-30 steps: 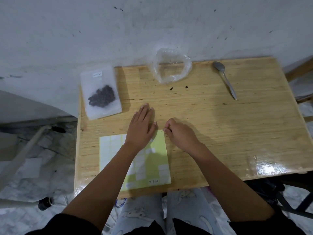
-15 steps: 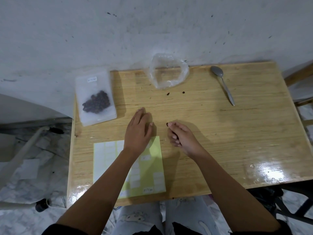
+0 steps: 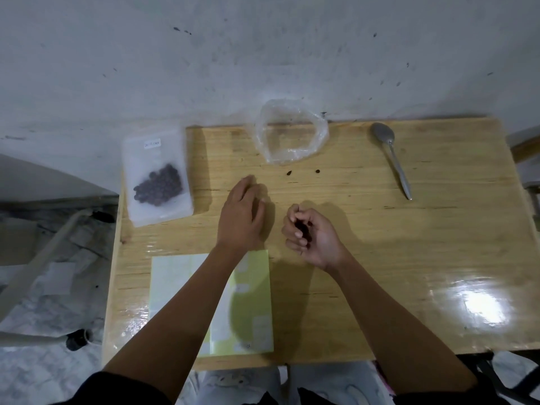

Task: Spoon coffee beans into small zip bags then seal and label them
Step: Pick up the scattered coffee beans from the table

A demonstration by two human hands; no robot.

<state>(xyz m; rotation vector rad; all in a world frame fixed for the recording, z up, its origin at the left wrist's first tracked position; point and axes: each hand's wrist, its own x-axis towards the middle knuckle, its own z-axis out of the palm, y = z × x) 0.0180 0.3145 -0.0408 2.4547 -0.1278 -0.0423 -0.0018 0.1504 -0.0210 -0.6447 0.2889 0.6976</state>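
Observation:
A sealed zip bag (image 3: pixel 159 182) holding dark coffee beans lies at the table's back left, a small white label near its top. My left hand (image 3: pixel 242 214) rests flat on the wood just right of it, above the yellow-green label sheet (image 3: pixel 251 305). My right hand (image 3: pixel 309 238) is turned palm up beside the left, its fingers curled round something small and dark that looks like coffee beans. A metal spoon (image 3: pixel 391 162) lies apart at the back right. Two loose beans (image 3: pixel 289 172) sit in front of a crumpled clear bag (image 3: pixel 292 133).
The wooden table (image 3: pixel 409 258) stands against a grey wall. Its left edge drops to a cluttered floor with white tubing (image 3: pixel 43 258). Bare glossy wood stretches to the right of my right hand. My left forearm covers part of the label sheet.
My right hand left the label sheet's corner, lifted and turned palm up with its fingers curled. My left hand slid off the sheet, farther up the table.

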